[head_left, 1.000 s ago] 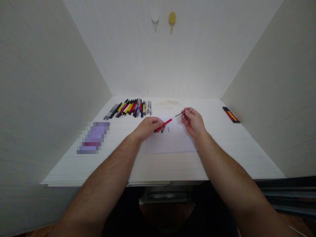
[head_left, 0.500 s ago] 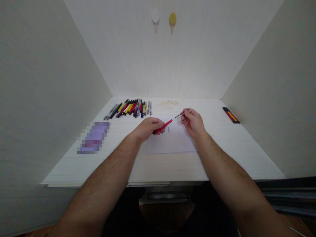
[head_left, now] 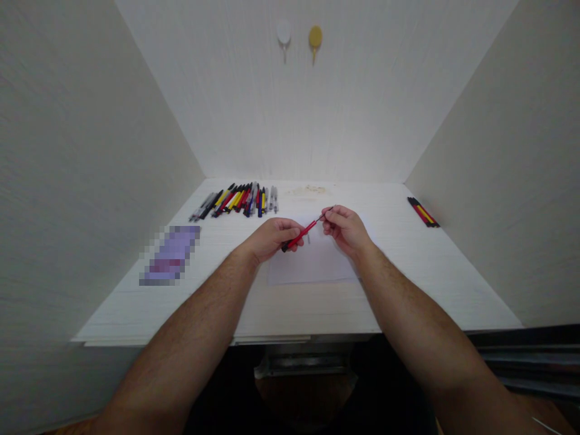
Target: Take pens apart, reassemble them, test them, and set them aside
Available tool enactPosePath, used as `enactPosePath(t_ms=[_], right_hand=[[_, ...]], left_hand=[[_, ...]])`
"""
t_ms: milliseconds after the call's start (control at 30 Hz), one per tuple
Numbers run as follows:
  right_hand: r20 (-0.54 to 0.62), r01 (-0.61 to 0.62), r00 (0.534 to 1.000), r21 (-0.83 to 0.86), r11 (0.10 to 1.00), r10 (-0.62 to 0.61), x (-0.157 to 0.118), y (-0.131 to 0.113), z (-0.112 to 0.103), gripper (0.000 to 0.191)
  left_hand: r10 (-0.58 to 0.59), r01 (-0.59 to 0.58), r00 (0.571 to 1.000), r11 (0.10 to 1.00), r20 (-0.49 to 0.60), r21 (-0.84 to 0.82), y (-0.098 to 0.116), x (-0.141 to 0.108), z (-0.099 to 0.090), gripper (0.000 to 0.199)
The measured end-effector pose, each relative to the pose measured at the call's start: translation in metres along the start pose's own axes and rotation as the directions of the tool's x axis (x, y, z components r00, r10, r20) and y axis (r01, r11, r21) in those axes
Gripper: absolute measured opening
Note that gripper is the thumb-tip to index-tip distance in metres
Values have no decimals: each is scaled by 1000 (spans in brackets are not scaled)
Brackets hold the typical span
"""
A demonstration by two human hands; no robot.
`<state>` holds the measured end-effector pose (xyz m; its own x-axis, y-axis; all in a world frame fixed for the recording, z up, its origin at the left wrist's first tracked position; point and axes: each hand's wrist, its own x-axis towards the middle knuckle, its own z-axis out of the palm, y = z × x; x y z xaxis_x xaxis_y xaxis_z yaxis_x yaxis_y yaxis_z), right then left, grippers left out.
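A red pen barrel [head_left: 309, 229] with a black end lies tilted in my left hand [head_left: 277, 237], the fingers closed round it. Its other end points up and to the right. My right hand [head_left: 345, 226] pinches a thin dark pen refill [head_left: 321, 216], whose lower tip meets the barrel's open end. How deep the tip sits in the barrel I cannot tell. Beneath both hands lies a white sheet of paper [head_left: 312, 266]. On the paper, close to my left fingertips, is a small grey piece [head_left: 309, 239], too small to name.
Several pens [head_left: 235, 199] in mixed colours lie in a row at the back left. A few red, yellow and black pens [head_left: 423, 212] lie by the right wall. A blurred purple item [head_left: 172, 254] is at the left. Two round hooks [head_left: 315, 37] hang on the back wall.
My right hand has moved left and slightly down, bringing the refill to the barrel's end; less of the refill shows between hand and barrel. My left hand has barely moved.
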<state>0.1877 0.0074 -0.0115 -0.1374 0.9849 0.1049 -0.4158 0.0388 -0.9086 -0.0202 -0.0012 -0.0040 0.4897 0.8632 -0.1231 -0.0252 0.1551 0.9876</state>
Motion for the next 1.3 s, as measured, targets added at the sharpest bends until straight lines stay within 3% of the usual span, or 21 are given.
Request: enactPosePath(t_ms=[200, 433, 1300], right_hand=[[45, -19, 999, -51, 999, 21, -2, 3, 2, 18], [-9, -1, 1000, -21, 1000, 1, -1, 0, 3, 23], [-78, 114, 988, -196, 974, -132, 2, 4, 2, 19]], left_hand=[[3, -3, 1000, 1000, 13, -13, -1, 1, 0, 29], [4, -4, 1000, 1000, -7, 1, -1, 0, 0, 30], [35, -30, 998, 996, -60, 84, -3, 2, 0, 26]])
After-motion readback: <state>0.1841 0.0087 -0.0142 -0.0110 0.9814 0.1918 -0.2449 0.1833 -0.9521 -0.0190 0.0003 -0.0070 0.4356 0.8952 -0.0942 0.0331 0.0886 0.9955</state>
